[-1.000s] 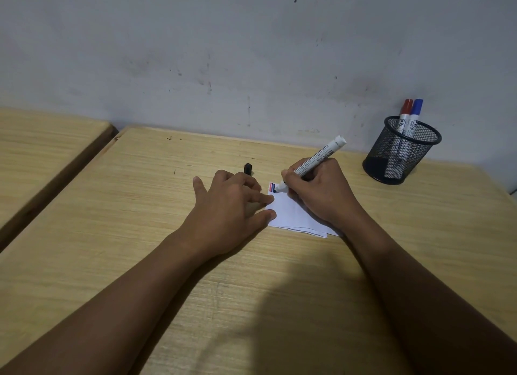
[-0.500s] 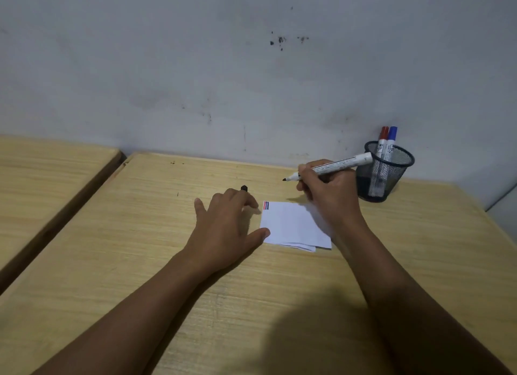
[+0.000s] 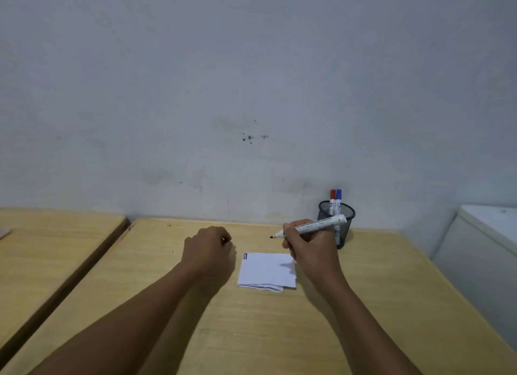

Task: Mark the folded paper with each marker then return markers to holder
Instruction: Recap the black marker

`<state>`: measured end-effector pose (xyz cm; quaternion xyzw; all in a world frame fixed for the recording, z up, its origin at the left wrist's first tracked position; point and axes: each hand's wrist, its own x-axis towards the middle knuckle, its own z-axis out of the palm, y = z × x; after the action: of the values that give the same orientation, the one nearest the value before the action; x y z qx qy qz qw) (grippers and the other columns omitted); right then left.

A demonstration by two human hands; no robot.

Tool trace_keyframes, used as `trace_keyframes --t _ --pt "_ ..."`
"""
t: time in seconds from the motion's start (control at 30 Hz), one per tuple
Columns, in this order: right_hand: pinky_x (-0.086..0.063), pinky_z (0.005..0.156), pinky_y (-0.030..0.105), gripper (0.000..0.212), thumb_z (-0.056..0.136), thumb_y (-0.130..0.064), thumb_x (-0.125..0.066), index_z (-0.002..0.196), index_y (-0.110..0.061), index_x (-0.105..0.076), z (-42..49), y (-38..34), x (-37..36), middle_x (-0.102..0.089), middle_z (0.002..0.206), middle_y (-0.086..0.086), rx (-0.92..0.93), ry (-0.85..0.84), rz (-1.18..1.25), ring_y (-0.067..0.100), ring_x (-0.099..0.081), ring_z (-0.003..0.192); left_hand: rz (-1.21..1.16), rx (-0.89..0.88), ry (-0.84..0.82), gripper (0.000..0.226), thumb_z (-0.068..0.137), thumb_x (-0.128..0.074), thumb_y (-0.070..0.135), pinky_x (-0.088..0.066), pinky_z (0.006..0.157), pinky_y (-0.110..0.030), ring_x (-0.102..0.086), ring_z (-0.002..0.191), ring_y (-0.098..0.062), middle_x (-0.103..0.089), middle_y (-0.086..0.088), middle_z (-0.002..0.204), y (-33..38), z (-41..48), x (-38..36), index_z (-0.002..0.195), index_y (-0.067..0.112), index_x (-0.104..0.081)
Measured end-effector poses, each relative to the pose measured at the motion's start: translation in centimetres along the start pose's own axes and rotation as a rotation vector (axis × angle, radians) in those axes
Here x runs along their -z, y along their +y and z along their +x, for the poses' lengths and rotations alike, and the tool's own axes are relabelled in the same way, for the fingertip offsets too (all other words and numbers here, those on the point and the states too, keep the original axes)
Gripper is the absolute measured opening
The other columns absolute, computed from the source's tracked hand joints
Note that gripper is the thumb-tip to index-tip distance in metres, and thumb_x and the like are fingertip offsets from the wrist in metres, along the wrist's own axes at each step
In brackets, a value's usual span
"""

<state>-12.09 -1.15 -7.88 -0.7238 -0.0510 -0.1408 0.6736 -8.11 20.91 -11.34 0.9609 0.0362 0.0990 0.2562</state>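
The folded white paper (image 3: 265, 271) lies flat on the wooden table (image 3: 279, 332), with short red, blue and dark lines (image 3: 245, 256) in its far left corner. My right hand (image 3: 310, 248) holds an uncapped black-tipped white marker (image 3: 319, 225) level above the paper's far edge, tip pointing left. My left hand (image 3: 209, 247) is curled into a fist on the table left of the paper, over the spot where the black cap stood; the cap is hidden inside the fingers. Behind the right hand, the black mesh holder (image 3: 324, 211) contains a red marker (image 3: 332, 197) and a blue marker (image 3: 338, 196).
A second wooden table (image 3: 50, 243) stands at the left, across a dark gap (image 3: 84, 265). A white cabinet (image 3: 486, 243) is at the right, beyond the table's edge. The grey wall (image 3: 251, 94) runs directly behind the table.
My right hand lifted the marker off the paper's corner and drew back to the right. My left hand left the paper, slid forward and closed over the black cap. The camera tilted up.
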Motion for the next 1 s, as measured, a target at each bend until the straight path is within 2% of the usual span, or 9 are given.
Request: trace_keyframes --t 0.07,0.13,0.3,0.4,0.53,0.77,0.87,0.93,1.0 --pt "-0.039 0.046 0.024 0.023 0.095 -0.013 -0.069 0.072 -0.009 -0.069 -0.4 -1.4 0.5 -0.066 0.057 0.002 -0.003 0.019 0.023 0.009 -0.048 0.043 -0.235 -0.005 0.038 0.006 0.084 -0.067 0.029 -0.055 0.075 -0.034 -0.068 0.081 -0.016 -0.073 0.007 0.084 1.2 -0.9 1.6 0.088 0.028 -0.071" --pt "-0.038 0.043 0.022 0.022 0.095 -0.01 -0.068 0.074 -0.008 -0.068 -0.7 -3.2 1.0 -0.065 0.056 0.002 -0.011 0.037 0.084 0.01 -0.047 0.042 -0.47 -0.03 0.064 0.002 0.082 -0.072 0.022 -0.051 0.062 -0.027 -0.064 0.067 -0.013 -0.071 0.002 0.075 3.1 -2.2 3.6 0.082 0.024 -0.071" --pt "-0.036 0.039 0.018 0.019 0.097 -0.01 -0.064 0.082 0.0 -0.07 -1.2 -7.4 1.2 -0.063 0.054 0.001 0.002 0.052 0.19 0.009 -0.045 0.039 -0.83 -0.166 -0.066 0.011 0.084 -0.075 0.016 -0.048 0.064 -0.02 -0.063 0.067 -0.011 -0.076 -0.011 0.086 7.9 -5.6 8.1 0.095 0.016 -0.074" --pt "-0.036 0.04 0.018 0.021 0.098 -0.011 -0.063 0.087 0.005 -0.071 -1.9 -9.3 1.5 -0.063 0.053 0.0 0.038 0.03 0.168 0.008 -0.046 0.04 -0.879 -0.241 -0.112 0.012 0.086 -0.073 0.019 -0.05 0.073 -0.029 -0.065 0.073 -0.012 -0.077 -0.007 0.09 9.9 -7.1 9.8 0.098 0.019 -0.076" --pt "-0.036 0.042 0.021 0.022 0.097 -0.012 -0.063 0.088 0.006 -0.071 -2.9 -11.3 2.4 -0.063 0.058 0.005 0.068 0.004 0.182 0.011 -0.046 0.044 -0.91 -0.295 -0.121 0.013 0.089 -0.07 0.02 -0.05 0.075 -0.035 -0.065 0.076 -0.013 -0.078 -0.002 0.092 11.3 -8.4 11.1 0.101 0.019 -0.076" --pt "-0.037 0.045 0.023 0.026 0.098 -0.014 -0.063 0.09 0.009 -0.07 -3.4 -12.8 4.8 -0.064 0.061 0.007 0.133 -0.043 0.167 0.014 -0.048 0.049 -0.797 -0.399 -0.233 0.018 0.096 -0.061 0.024 -0.048 0.074 -0.032 -0.063 0.076 -0.011 -0.077 -0.001 0.094 12.9 -9.2 12.6 0.105 0.019 -0.075" --pt "-0.037 0.044 0.022 0.025 0.098 -0.014 -0.063 0.082 0.002 -0.073 -3.2 -12.9 5.7 -0.063 0.06 0.008 0.156 -0.071 0.162 0.014 -0.049 0.048 -0.756 -0.433 -0.27 0.016 0.096 -0.06 0.022 -0.048 0.072 -0.03 -0.062 0.073 -0.011 -0.077 -0.001 0.091 14.0 -9.2 12.4 0.103 0.019 -0.075" --pt "-0.037 0.044 0.021 0.026 0.098 -0.016 -0.065 0.076 -0.006 -0.074 -3.0 -12.9 6.2 -0.062 0.06 0.008 0.163 -0.107 0.15 0.014 -0.048 0.049 -0.757 -0.475 -0.217 0.015 0.095 -0.062 0.02 -0.048 0.068 -0.023 -0.06 0.069 -0.008 -0.075 0.002 0.085 14.8 -9.2 11.9 0.101 0.019 -0.076" --pt "-0.037 0.045 0.021 0.028 0.097 -0.02 -0.067 0.072 -0.01 -0.074 -2.7 -12.9 6.7 -0.061 0.06 0.007 0.143 -0.107 0.169 0.013 -0.047 0.048 -0.671 -0.549 -0.049 0.014 0.091 -0.067 0.018 -0.045 0.065 -0.013 -0.059 0.065 -0.001 -0.076 0.005 0.081 15.8 -8.9 11.3 0.1 0.017 -0.078"
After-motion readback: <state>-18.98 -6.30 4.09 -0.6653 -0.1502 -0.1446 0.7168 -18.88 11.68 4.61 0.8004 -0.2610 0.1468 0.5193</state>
